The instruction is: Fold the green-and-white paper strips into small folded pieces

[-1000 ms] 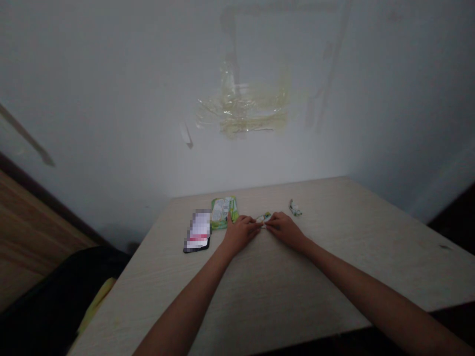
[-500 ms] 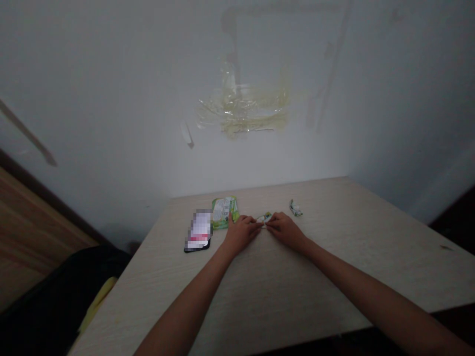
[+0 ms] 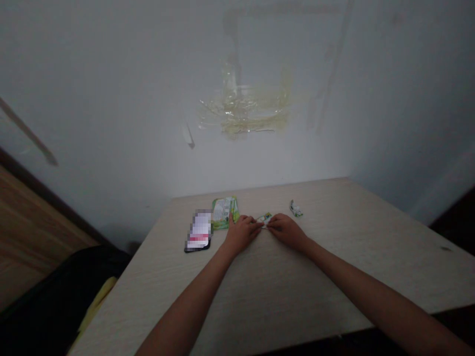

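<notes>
Both my hands rest on the pale wooden table (image 3: 282, 277), with a small green-and-white wrapper (image 3: 264, 218) between them. My left hand (image 3: 242, 233) pinches its left end; the thumb sticks up beside a larger green packet (image 3: 223, 210). Closed fingertips of my right hand (image 3: 287, 230) are on the wrapper's right side. The fingers hide part of the wrapper, and whether anything is inside it cannot be made out.
A crumpled piece of wrapper (image 3: 296, 208) lies beyond my right hand. Left of the packet is a phone (image 3: 198, 232) with a blurred screen. Behind the table rises a wall (image 3: 148, 99) with peeling tape (image 3: 241, 111). A dark cloth (image 3: 63, 282) is at the lower left.
My right hand has shifted slightly right, so a little more of the wrapper shows between the hands. My left hand stays in place.
</notes>
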`<state>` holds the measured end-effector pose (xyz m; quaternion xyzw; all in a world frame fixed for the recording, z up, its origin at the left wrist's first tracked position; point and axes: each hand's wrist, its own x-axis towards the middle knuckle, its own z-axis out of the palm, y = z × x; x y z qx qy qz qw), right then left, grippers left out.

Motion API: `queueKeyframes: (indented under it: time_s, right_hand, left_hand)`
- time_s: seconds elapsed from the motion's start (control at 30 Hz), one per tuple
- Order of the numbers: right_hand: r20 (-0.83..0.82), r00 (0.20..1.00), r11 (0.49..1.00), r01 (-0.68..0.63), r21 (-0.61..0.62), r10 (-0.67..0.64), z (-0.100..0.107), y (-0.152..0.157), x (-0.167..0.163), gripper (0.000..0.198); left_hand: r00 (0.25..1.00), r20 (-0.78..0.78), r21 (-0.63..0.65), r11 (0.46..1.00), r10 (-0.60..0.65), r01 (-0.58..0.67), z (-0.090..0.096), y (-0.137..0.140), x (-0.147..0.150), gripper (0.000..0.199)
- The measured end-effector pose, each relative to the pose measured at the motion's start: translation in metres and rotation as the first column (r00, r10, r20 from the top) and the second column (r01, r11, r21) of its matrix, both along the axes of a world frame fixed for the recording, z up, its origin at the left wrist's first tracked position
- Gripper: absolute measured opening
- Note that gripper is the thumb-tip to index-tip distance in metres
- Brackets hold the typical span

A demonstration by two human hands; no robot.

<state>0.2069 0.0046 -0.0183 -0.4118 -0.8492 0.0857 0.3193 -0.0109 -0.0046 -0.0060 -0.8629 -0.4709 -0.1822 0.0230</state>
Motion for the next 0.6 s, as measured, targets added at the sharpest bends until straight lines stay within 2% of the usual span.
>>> queueKeyframes:
  time_s: [0.2,0.4,0.5,0.6]
  right_hand:
    - [0.014,0.999,0.998,-0.049,0.028,0.048,-0.0001,-0.0004,0.0041,0.019]
    - [-0.007,0.997,0.997,-0.073,0.004,0.074,-0.0004,0.0013,0.0039,0.019]
    - [-0.021,0.996,0.996,-0.090,-0.012,0.090,-0.0012,0.0028,0.0050,0.019]
    - [-0.028,0.996,0.995,-0.089,-0.035,0.088,-0.0043,0.0053,0.0070,0.019]
  left_hand:
    - [0.999,0.007,0.037,0.999,-0.039,0.038,-0.0006,0.0016,-0.0006,0.026]
    - [0.997,0.073,-0.038,0.999,-0.010,0.013,-0.0031,0.0029,-0.0025,0.026]
    - [0.994,0.105,-0.040,0.998,-0.042,0.046,-0.0045,0.0029,-0.0032,0.023]
    - [0.992,0.090,-0.100,0.990,-0.092,0.101,-0.0050,0.0033,-0.0046,0.023]
